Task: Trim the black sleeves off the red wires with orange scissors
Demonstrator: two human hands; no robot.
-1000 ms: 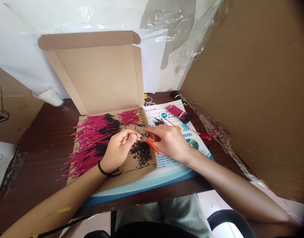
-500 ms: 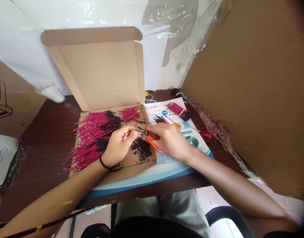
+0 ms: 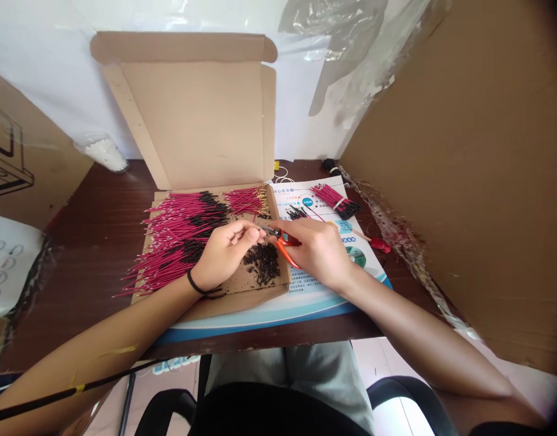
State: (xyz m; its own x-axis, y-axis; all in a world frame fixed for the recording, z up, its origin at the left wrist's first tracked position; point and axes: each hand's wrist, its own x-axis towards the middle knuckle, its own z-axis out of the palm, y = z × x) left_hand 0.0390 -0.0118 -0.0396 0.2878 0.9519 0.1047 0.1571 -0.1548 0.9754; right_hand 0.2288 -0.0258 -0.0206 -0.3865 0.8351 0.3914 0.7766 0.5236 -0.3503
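Observation:
My left hand (image 3: 230,251) is closed in a pinch over the cardboard box (image 3: 223,300). A short piece of red wire (image 3: 254,218) shows just above its fingertips, though most of what it pinches is hidden. My right hand (image 3: 321,248) grips orange-handled cutting pliers (image 3: 288,253), their jaws pointing left at the left fingertips. Below them, small black scraps (image 3: 262,264) are heaped in the box. Many dark pink wires with black ends (image 3: 173,227) fill the box's left side. A smaller pile of pink wires with gold-coloured tips (image 3: 246,200) lies at the back.
A printed sheet (image 3: 305,303) lies under the box on the dark table (image 3: 105,230). On it are a banded wire bundle (image 3: 335,200) and loose black-ended wires (image 3: 297,212). A red-tipped item (image 3: 378,243) rests at the right. Cardboard panels (image 3: 464,169) stand at both sides.
The view has shifted slightly, so the scene sits a little higher and to the right. Both hands keep nearly the same pose, with the pliers still at the left fingertips.

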